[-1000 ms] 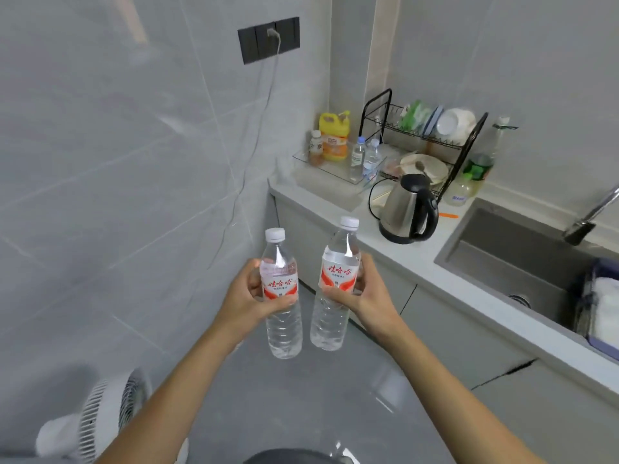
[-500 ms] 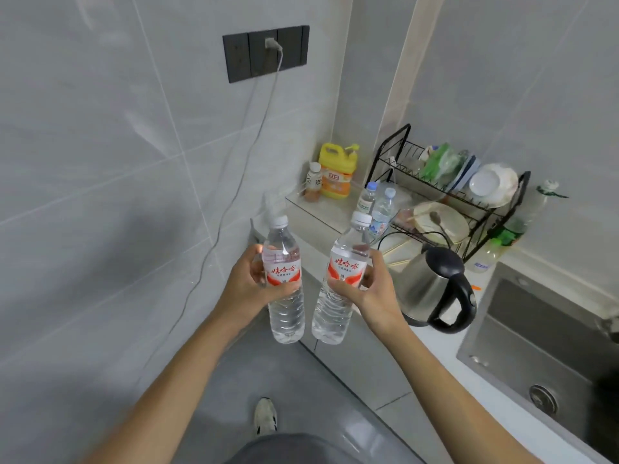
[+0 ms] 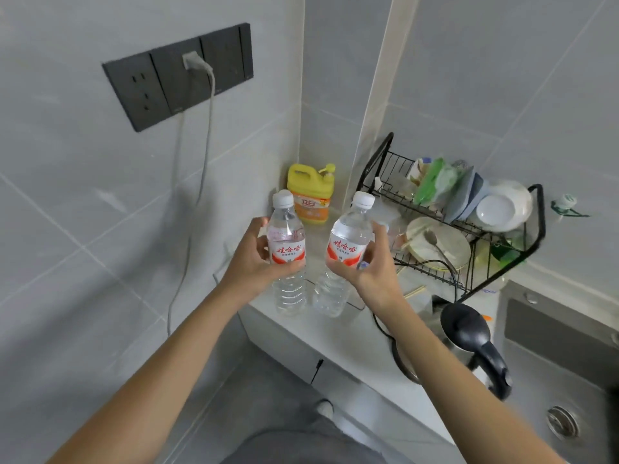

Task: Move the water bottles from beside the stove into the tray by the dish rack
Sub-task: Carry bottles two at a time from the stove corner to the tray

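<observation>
1. Two water bottles are in the air above the corner of the counter [image 3: 338,333]: the left hand [image 3: 249,262] is wrapped around the left bottle [image 3: 287,252], and the right hand [image 3: 371,267] is wrapped around the right bottle [image 3: 341,252].
2. Both hands hold at the label band, near the middle. The left bottle is upright and the right one leans a little to the right.
3. The bottles look full and capped, so I judge them moderately heavy for their size, with no spill risk.
4. The thin clear plastic will probably give under a hard squeeze. The ribbed lower part and the label band seem the firmest places to hold.
5. The clear tray [image 3: 355,304] shows only as an edge under the bottles, beside the dish rack [image 3: 536,236] and the yellow soap jug [image 3: 310,199].
6. The space is narrow, so each bottle should go straight down, and the kettle [image 3: 469,343] stands near the right arm.
</observation>
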Motion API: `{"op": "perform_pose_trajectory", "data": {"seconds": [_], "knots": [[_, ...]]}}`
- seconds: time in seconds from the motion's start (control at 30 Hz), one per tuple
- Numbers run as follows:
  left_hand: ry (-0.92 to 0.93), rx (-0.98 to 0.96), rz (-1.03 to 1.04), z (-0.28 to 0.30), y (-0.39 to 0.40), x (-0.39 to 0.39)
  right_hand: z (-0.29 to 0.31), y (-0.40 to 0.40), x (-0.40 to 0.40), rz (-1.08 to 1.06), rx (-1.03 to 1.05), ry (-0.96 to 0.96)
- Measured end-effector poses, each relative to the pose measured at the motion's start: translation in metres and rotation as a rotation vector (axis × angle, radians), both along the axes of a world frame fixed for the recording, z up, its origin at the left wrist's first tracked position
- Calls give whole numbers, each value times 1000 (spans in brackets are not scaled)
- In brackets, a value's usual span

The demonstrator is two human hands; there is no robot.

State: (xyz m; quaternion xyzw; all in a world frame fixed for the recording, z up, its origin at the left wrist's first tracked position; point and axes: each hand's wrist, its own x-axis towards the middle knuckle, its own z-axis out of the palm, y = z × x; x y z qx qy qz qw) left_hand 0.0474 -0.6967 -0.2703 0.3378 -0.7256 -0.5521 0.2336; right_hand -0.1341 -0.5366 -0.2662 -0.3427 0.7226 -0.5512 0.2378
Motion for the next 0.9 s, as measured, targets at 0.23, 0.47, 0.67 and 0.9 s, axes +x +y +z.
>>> {"op": "perform_pose_trajectory", "data": {"seconds": [0.23,0.47,0.67,0.9], "knots": [[-90,-147,-27,-6,-69,-65,-20,-61,-54,-15,92,189],[-251,-197,-123,-48,-106,-103,-73,-83,-66,14,279,317],[-297,-201,-303,-93,-116,-120,-106,-86,-65,-35,439,245],[-414,-234,-472,-121,-123,-133,-121,-87,-59,-34,543,193]]}}
